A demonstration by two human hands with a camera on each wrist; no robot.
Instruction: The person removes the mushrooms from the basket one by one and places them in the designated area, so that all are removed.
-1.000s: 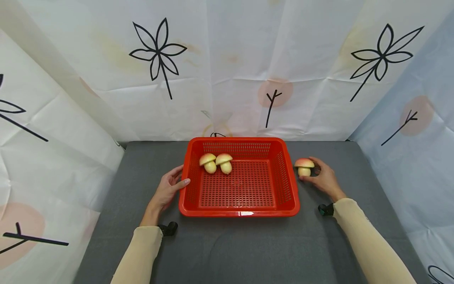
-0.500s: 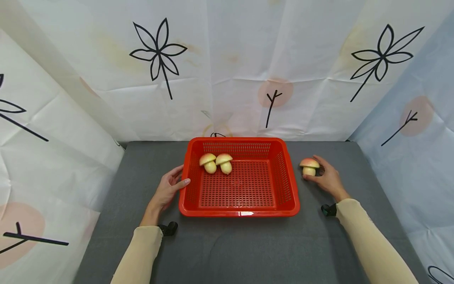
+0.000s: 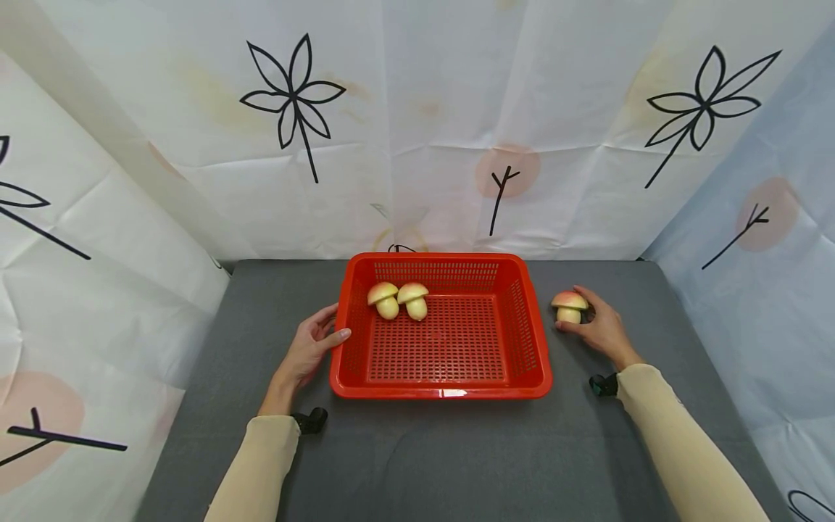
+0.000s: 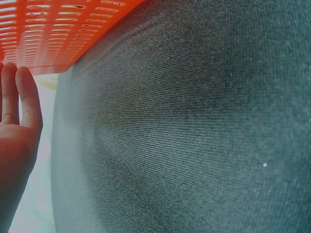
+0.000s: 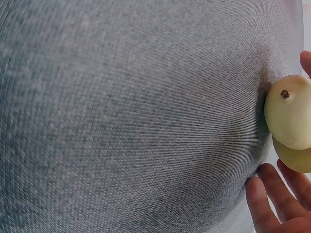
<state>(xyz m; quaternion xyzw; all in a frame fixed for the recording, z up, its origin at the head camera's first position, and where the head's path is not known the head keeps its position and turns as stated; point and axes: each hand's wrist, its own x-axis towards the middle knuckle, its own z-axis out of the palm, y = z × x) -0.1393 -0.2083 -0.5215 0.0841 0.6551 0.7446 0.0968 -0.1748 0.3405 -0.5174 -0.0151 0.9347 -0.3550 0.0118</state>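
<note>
A mushroom (image 3: 569,307) with a reddish-yellow cap and pale stem stands to the right of the red plastic basket (image 3: 443,392). My right hand (image 3: 601,330) holds it from the right side, thumb in front and fingers behind. In the right wrist view, the pale base of this mushroom (image 5: 289,114) shows a small dark spot. My left hand (image 3: 309,348) grips the basket's left rim; its thumb lies over the rim and the fingers are along the outer wall. Two similar mushrooms, one on the left (image 3: 383,300) and one on the right (image 3: 413,301), lie side by side in the basket's back left part.
The basket rests on a dark grey cloth-covered table (image 3: 443,457), near its back edge. White printed curtains (image 3: 430,130) hang behind and along both sides. Dark wrist cameras sit on both wrists.
My right hand has moved a little to the right with the mushroom, away from the basket, then stayed nearly still. The left hand and basket have not visibly moved.
</note>
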